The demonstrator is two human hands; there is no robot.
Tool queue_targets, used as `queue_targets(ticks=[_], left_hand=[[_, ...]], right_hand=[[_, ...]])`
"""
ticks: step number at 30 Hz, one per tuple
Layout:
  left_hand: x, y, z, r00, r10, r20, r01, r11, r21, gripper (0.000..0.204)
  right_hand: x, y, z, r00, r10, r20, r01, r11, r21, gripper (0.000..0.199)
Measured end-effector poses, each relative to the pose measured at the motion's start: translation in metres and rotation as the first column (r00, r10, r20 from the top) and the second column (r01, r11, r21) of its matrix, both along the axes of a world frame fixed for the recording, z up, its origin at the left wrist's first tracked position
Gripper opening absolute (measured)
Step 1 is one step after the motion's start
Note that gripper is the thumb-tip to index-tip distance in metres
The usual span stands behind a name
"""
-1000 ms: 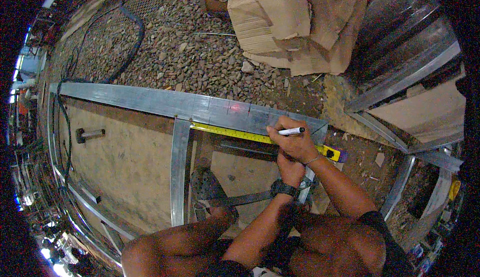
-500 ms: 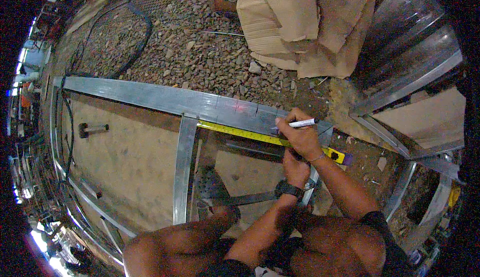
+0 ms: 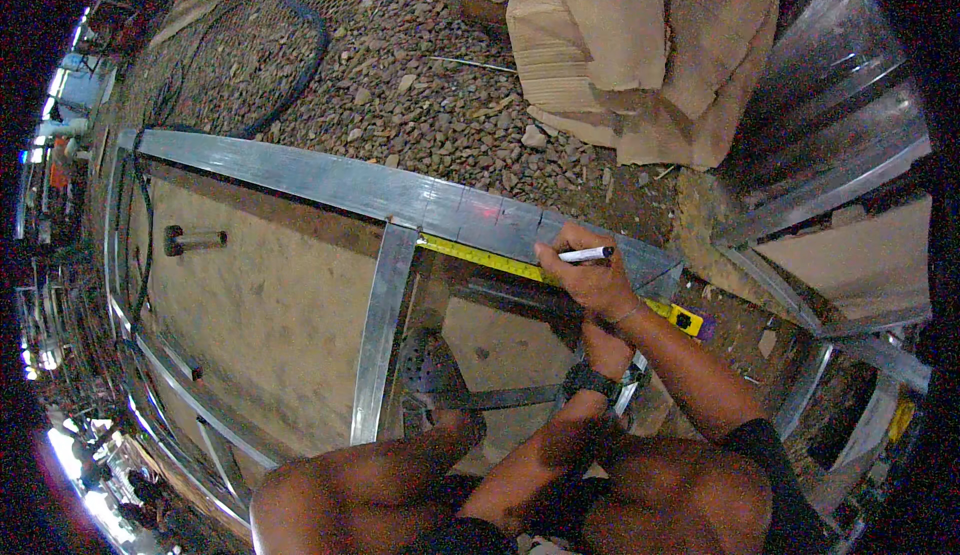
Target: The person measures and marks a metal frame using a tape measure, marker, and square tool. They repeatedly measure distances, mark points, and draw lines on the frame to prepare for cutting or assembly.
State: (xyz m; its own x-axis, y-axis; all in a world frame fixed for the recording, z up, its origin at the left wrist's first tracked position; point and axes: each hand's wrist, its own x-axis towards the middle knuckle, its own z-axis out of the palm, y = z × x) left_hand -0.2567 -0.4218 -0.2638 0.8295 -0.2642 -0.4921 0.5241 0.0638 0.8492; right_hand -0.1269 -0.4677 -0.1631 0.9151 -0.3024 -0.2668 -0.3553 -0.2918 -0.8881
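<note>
My right hand (image 3: 592,277) is closed around a white marker pen with a black end (image 3: 586,254), its fingertips at the face of a wide metal bar (image 3: 370,183). Several dark lines cross that bar. A yellow tape measure (image 3: 482,257) lies extended along the bar's near edge, starting by a metal crosspiece (image 3: 385,325). Its yellow and black case (image 3: 686,321) shows just right of my right wrist. My left hand (image 3: 606,351), with a dark watch on the wrist, is below my right hand near the tape; its fingers are hidden.
Gravel (image 3: 400,75) lies beyond the bar, with torn cardboard (image 3: 640,45) at the back. More metal frames (image 3: 770,285) stand at right. A hammer-like tool (image 3: 195,240) lies on the ground inside the frame, left. A black cable (image 3: 312,60) crosses the bar's left end. My foot (image 3: 432,365) is inside the frame.
My right hand has moved left along the bar with the marker, toward one of the dark lines. The view has shifted slightly, so the surroundings sit further right.
</note>
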Motion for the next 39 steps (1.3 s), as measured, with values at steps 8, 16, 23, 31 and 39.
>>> queue_targets(ticks=[8,16,23,31,39], left_hand=[[-0.001,-0.001,-0.003,0.999,-0.053,-0.008,0.054,0.996,0.073,0.053],[-0.004,-0.004,-0.011,0.988,0.027,0.152,-0.033,0.999,0.036,0.046],[0.017,0.0,0.033,0.998,0.026,-0.06,-0.025,1.0,0.013,0.054],[-0.015,-0.009,-0.021,0.997,0.041,-0.063,-0.044,0.998,-0.039,0.043],[-0.03,-0.011,-0.043,0.999,-0.018,0.027,0.017,1.0,0.003,0.031]], right_hand=[[-0.001,0.002,-0.005,0.999,0.021,0.043,-0.02,1.0,-0.016,0.028],[-0.001,0.004,-0.009,0.99,-0.008,0.14,0.016,0.999,-0.052,0.026],[0.001,-0.013,-0.035,0.968,-0.238,0.074,0.236,0.971,0.038,0.026],[0.021,0.007,-0.018,0.996,-0.048,0.072,0.056,0.991,-0.121,0.028],[0.035,0.031,0.003,0.999,-0.004,0.055,0.0,0.998,0.065,0.029]])
